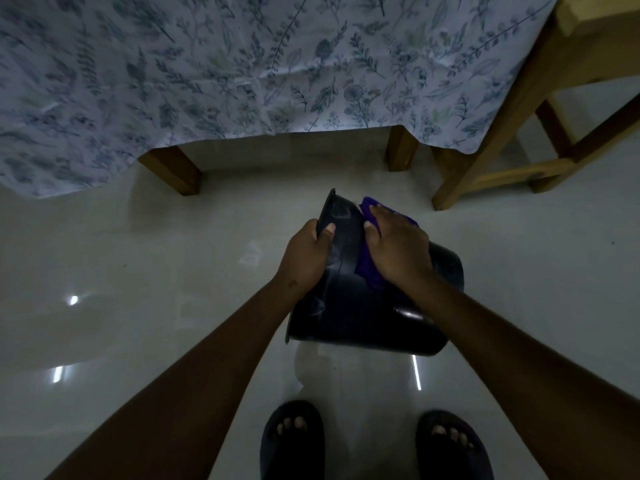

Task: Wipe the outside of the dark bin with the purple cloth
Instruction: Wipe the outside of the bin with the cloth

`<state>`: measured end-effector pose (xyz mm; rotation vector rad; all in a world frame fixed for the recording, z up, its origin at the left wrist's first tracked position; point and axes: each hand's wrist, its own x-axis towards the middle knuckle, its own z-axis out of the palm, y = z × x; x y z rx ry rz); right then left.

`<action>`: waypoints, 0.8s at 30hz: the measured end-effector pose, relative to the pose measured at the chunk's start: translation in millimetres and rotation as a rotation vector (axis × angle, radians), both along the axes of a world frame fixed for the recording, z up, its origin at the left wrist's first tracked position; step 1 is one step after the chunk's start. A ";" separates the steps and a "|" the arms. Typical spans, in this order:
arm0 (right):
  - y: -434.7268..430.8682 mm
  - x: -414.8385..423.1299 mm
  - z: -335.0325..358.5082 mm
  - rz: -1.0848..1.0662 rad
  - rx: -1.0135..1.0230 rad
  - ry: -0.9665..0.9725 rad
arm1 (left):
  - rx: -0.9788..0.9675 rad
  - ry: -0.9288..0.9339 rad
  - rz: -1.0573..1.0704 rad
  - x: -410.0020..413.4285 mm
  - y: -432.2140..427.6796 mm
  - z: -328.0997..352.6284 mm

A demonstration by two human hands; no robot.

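The dark bin (349,306) is held tipped on its side above the pale glossy floor (156,278), between the person's two bare forearms and just ahead of their feet in dark sandals (292,441). Its flared rim runs along the left side, and its curved outer wall faces up toward the camera.

The left hand (306,254) is clamped on the rim, thumb lying over the outside wall and the other fingers curled around the edge out of sight. The right hand (398,251) lies palm down, fingers together and bent, pressing the purple cloth (365,268) flat against the bin's outer wall; the cloth shows as a strip beside the thumb and a bunched corner past the fingertips.

Beyond the bin, wooden legs (173,169) stand on the floor beneath a hanging floral sheet (242,71), white with blue-grey leaves. To the far right stands a light wooden frame (502,133) with crossbars.
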<state>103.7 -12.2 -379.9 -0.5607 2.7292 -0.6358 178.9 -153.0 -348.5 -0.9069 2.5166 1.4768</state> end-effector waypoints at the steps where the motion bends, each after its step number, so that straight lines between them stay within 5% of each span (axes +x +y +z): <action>1: 2.3 0.7 1.7 0.006 -0.011 -0.028 | -0.014 0.004 0.001 0.5 -1.2 -1.4; 7: 18.1 76.3 -0.5 0.135 0.069 0.178 | -0.024 0.021 0.004 8.9 -5.4 -9.7; 17: 11.4 24.5 22.2 -0.211 -0.269 0.055 | -0.084 0.117 -0.058 24.2 2.5 13.8; 24: 18.8 32.3 47.2 -0.302 -0.549 -0.003 | -0.486 0.183 -0.333 24.1 -5.5 51.7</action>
